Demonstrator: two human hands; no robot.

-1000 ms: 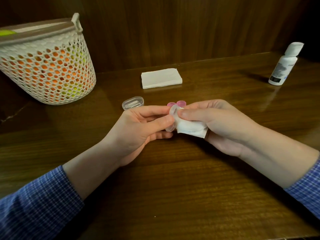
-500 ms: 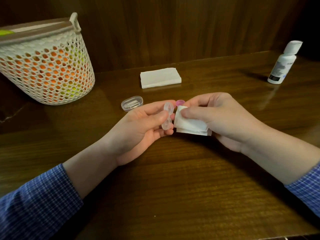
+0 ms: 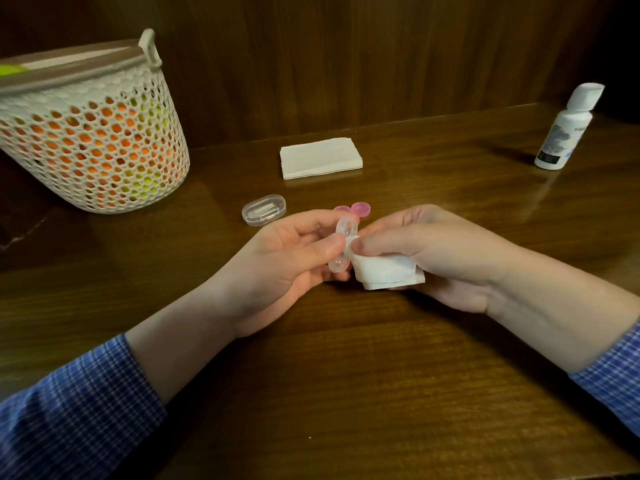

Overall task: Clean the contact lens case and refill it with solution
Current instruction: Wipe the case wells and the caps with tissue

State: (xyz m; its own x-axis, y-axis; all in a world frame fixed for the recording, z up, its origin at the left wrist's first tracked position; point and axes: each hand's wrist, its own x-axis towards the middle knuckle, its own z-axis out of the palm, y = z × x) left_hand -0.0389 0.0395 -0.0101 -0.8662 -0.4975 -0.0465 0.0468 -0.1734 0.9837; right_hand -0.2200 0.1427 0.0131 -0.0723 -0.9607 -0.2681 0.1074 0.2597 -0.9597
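My left hand (image 3: 284,258) pinches the clear contact lens case (image 3: 343,247) upright, thumb across its middle, both round wells showing. My right hand (image 3: 429,251) holds a folded white tissue (image 3: 384,271) and presses its corner against the case. Two pink caps (image 3: 353,208) lie on the table just behind the hands, partly hidden by my fingers. The white solution bottle (image 3: 562,131) stands at the far right with its cap on.
A stack of white tissues (image 3: 320,158) lies at the back centre. A small clear oval box (image 3: 264,210) sits left of the caps. A white mesh basket (image 3: 86,133) with orange and green contents stands far left. A wooden wall rises behind the table.
The tissue came off the case about half a second ago, uncovering both wells, and now its corner is pressed against the case again. Both hands stay in about the same spot.
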